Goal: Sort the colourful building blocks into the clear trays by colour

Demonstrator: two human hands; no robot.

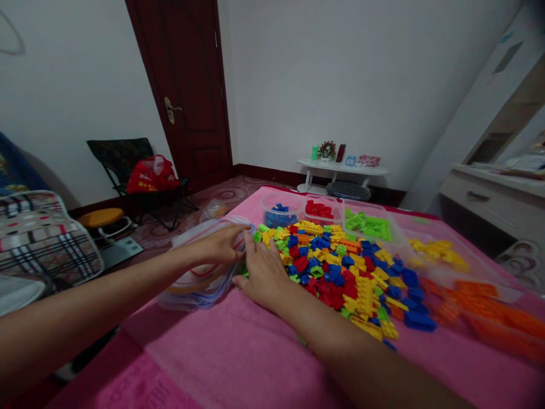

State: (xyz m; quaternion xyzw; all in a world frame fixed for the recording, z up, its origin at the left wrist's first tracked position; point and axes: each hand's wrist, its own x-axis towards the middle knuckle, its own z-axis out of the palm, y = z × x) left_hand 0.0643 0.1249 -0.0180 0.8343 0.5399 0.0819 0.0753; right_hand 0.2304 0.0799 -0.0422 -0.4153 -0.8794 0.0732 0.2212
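My left hand reaches over a stack of clear zip-top plastic bags at the left of the pink-covered table, its fingers stretched forward at the bags' right edge. Close beside it, my right hand lies with fingers extended and thumb apart, at the left edge of a large pile of toy building bricks. The bricks are red, blue, yellow, green and orange. Neither hand visibly holds a brick. What lies under the fingertips is partly hidden.
Behind the pile, clear containers hold blue bricks, red bricks and green bricks. Yellow bricks and orange bricks sit in containers on the right. A folding chair with a red bag stands beyond the table's left.
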